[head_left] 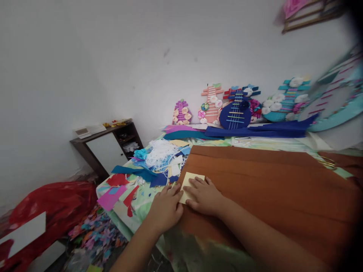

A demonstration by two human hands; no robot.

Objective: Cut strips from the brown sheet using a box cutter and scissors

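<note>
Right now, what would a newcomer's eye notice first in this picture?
Probably the broad orange-brown surface at right, near whose left end the right hand lies on pale yellow paper, the left hand at its edge. Behind stand colourful instrument-shaped decorations in a row. Shiny red plastic stands out at lower left.

Right of the yellow paper (187, 195), free room; ahead-left, white string (161, 154) obstacle.

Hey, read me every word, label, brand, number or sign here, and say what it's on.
None can be read.
Small pale-yellow paper square beneath the right hand: no lettering visible.
White boxy item on the dark brown cabinet: too small and blurred to tell whether anything is printed.
</note>
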